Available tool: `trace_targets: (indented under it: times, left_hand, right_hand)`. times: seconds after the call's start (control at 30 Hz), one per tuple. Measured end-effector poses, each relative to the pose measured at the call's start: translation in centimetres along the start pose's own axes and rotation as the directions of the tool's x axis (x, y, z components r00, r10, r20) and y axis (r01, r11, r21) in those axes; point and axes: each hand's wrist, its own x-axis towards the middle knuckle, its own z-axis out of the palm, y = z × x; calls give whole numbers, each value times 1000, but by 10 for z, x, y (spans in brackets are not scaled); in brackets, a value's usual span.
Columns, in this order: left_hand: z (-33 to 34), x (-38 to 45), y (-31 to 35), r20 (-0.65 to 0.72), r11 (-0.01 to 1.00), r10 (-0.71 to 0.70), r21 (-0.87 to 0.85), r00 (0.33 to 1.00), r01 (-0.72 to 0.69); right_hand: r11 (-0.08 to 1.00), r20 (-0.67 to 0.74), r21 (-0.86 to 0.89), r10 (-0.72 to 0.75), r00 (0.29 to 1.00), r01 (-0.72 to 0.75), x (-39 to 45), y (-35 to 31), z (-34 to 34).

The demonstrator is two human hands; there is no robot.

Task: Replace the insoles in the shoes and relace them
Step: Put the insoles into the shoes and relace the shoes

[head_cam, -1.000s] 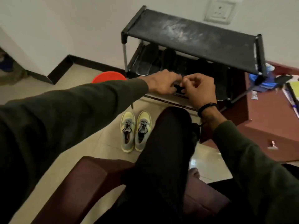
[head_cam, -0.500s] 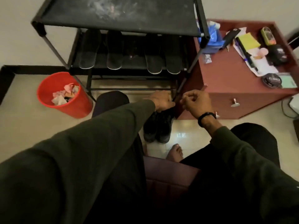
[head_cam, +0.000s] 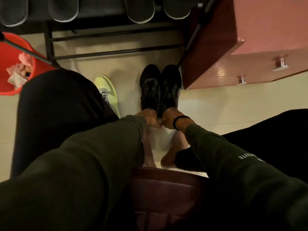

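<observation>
on pale floor, black shoes (head_cam: 160,87) side by side

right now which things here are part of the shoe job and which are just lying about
Job:
black shoes
left hand
right hand
insoles on rack

Lying about:
red bin
green shoe
cabinet

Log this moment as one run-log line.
left hand: at heel of left black shoe | right hand: at heel of right black shoe | shoes: side by side on floor | grip: unclear
</observation>
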Motion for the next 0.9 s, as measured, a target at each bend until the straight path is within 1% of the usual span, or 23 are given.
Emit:
trace_targets:
  times: [0.07, 0.13, 0.17, 0.3, 0.4, 0.47, 0.53, 0.57, 0.6, 0.7, 0.8, 0.9]
  left_hand:
    - [5, 10, 2, 23, 998, -43, -36, 999, 43]
    - [8, 16, 7, 70, 996, -52, -63, 996, 56]
    - [7, 15, 10, 87, 997, -44, -64, 995, 50]
    - [-3, 10, 16, 61, 1000, -10, -27, 998, 12]
    - [-19, -6, 26, 28, 999, 8, 32, 1000, -9]
    - [-30, -22, 31, -40, 994, 41, 100, 998, -37]
    - [-43, -43, 33, -117, 988, 87, 140, 989, -70]
    - [-52, -54, 35, -133, 985, 107, 152, 985, -86]
    - [-62, -67, 35, -143, 980, 132, 164, 981, -109]
    - [-94, -115, 35, -101, 971, 187, 170, 977, -168]
    - [-116, -166, 33, -21, 959, 225, 184, 974, -217]
    - [-131, -220, 33, -34, 928, 316, 222, 948, -301]
  right_hand:
    - [997, 37, -74, -18, 999, 20, 8, 7, 10]
    - [993, 23, -109, -35, 999, 37, 15, 15, 15]
    - [992, -3, -122, -42, 999, 41, 17, 19, 15]
    - [991, -170, -130, -62, 984, 40, 10, 17, 5]
    - [995, -244, -89, -56, 968, 35, -8, 12, -13]
    - [996, -290, -82, -56, 955, 34, -27, 7, -28]
    - [992, -325, -115, -82, 942, 47, -51, -2, -48]
    - [988, -331, -145, -101, 938, 55, -62, -6, -59]
    - [981, -327, -182, -122, 937, 64, -78, -12, -73]
    - [960, -259, -256, -183, 948, 116, -125, -33, -113]
    - [960, -196, -243, -192, 962, 142, -170, -48, -146]
    - [951, -147, -248, -226, 963, 185, -219, -57, -175]
